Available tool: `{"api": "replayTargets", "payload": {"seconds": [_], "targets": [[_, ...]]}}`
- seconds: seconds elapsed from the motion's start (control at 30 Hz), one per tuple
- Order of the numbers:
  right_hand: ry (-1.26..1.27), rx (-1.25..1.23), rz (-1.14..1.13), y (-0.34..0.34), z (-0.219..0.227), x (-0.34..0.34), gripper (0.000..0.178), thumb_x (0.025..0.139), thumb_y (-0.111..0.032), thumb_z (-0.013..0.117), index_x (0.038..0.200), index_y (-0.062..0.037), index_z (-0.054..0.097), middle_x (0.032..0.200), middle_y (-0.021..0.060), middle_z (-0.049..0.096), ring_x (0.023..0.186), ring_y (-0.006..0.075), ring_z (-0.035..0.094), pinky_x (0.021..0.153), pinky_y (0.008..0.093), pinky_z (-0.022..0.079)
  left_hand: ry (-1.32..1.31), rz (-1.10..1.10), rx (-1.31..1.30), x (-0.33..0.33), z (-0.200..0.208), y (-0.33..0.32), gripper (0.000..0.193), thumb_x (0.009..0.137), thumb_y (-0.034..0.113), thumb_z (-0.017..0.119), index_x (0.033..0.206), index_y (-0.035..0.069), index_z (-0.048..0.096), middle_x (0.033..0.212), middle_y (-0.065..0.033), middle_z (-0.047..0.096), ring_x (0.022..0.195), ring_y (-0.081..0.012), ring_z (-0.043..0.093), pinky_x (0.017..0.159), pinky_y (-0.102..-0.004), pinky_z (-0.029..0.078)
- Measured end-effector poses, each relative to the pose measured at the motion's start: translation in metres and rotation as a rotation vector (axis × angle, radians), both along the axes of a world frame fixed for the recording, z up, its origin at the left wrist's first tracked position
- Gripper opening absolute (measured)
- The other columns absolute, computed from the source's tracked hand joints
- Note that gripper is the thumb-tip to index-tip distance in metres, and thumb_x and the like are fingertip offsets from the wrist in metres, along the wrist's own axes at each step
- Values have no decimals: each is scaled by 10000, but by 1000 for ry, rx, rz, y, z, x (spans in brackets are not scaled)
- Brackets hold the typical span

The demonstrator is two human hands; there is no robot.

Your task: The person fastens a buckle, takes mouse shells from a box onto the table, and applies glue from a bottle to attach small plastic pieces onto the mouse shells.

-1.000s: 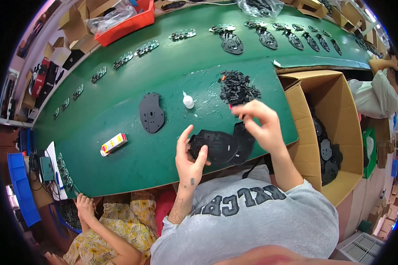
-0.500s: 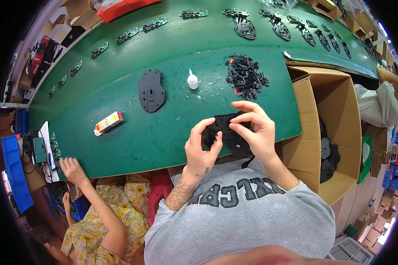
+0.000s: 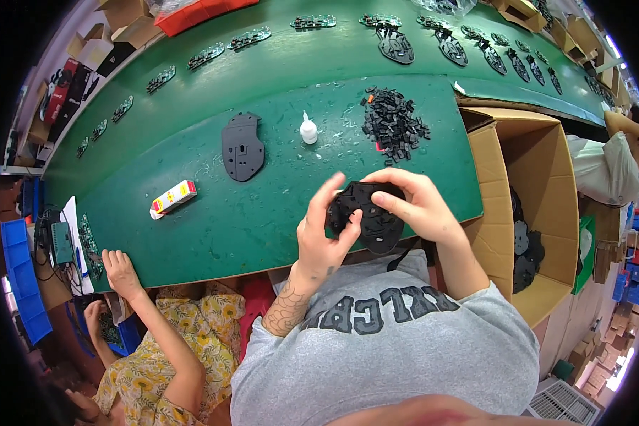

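Note:
Close to my body, over the near edge of the table, I hold a black plastic mouse shell (image 3: pixel 380 231) with its molded inner side facing me. My left hand (image 3: pixel 321 240) grips its left side, the thumb resting on the inner face. Around the upper right edge wraps my right hand (image 3: pixel 420 207), its thumb pressing on the shell. Beyond my hands lies a pile of small black plastic pieces (image 3: pixel 394 124), with a few orange and red bits among them. A white dropper bottle (image 3: pixel 308 130) stands left of the pile. Further left a flat black plastic plate (image 3: pixel 243 148) lies on the table.
A red, white and yellow carton (image 3: pixel 173 199) lies on the green table (image 3: pixel 227 238). Green circuit boards (image 3: pixel 312 22) and black shells (image 3: pixel 395 45) line the far side. At right stands an open cardboard box (image 3: pixel 486 170) holding black parts. A co-worker's hand (image 3: pixel 123 275) rests at the left edge.
The shell has tipped so more of its inner face shows. My right fingers have gone from a pinch at its top edge to a grip around its side. The co-worker's hand shifted slightly right.

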State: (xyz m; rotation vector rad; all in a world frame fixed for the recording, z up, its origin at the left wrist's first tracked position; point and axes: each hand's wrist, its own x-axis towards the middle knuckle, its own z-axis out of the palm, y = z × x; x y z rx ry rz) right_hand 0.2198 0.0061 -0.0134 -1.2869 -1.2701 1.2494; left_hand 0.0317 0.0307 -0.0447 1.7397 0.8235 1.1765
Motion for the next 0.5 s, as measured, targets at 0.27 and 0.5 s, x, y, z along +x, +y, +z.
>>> {"api": "replayTargets", "payload": {"seconds": [0.27, 0.5], "targets": [[56, 36, -119, 121, 3, 41, 330, 806, -169, 750, 1067, 18, 676, 935, 67, 697, 866, 130, 641, 809, 272, 494, 41, -58, -68, -4, -1, 5, 827, 895, 260, 633, 1504, -14, 146, 1305, -210, 527, 1069, -299, 600, 923, -395, 489], [-634, 112, -741, 264, -54, 64, 393, 761, -359, 759, 972, -30, 723, 914, 118, 723, 858, 235, 684, 815, 350, 518, 651, -159, 428, 15, -7, 0, 576, 845, 230, 671, 1363, 49, 493, 1372, -195, 490, 1283, -361, 445, 1090, -493, 327]]}}
